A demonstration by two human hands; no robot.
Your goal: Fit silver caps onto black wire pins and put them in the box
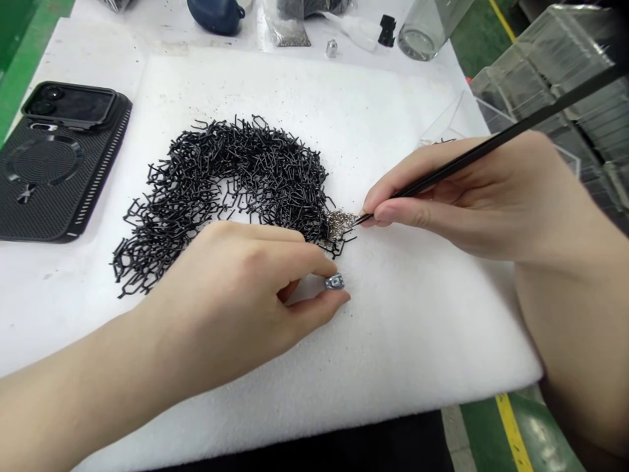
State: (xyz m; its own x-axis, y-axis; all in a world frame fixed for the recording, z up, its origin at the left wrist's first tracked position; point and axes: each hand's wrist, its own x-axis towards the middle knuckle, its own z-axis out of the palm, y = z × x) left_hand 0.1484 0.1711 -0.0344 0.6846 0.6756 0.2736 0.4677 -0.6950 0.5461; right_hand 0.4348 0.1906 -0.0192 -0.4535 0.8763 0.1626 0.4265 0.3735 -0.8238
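Between the thumb and a finger of my left hand (pixel 246 275) is a small silvery metal block (pixel 335 282) with a square recess in its face. My right hand (pixel 457 190) grips slim black tweezers (pixel 457 160), their fine tip pointing down and left. That tip is at a little heap of tiny brassy grains (pixel 341 224); whether it pinches a grain is too small to tell. A large curved pile of bent black wire pieces (pixel 246 157) lies beyond my left hand, its right end against the grains. My left wrist and hand hide part of the pile's near side.
A white foam sheet (pixel 417 341) lies under the work. On the left is a black phone in a case (pixel 44 170). At the back are a dark blue case (pixel 213 13), a bag of grains (pixel 289 29), another metal block (pixel 331 48) and a glass (pixel 420 39). Clear boxes (pixel 565 72) stand right.
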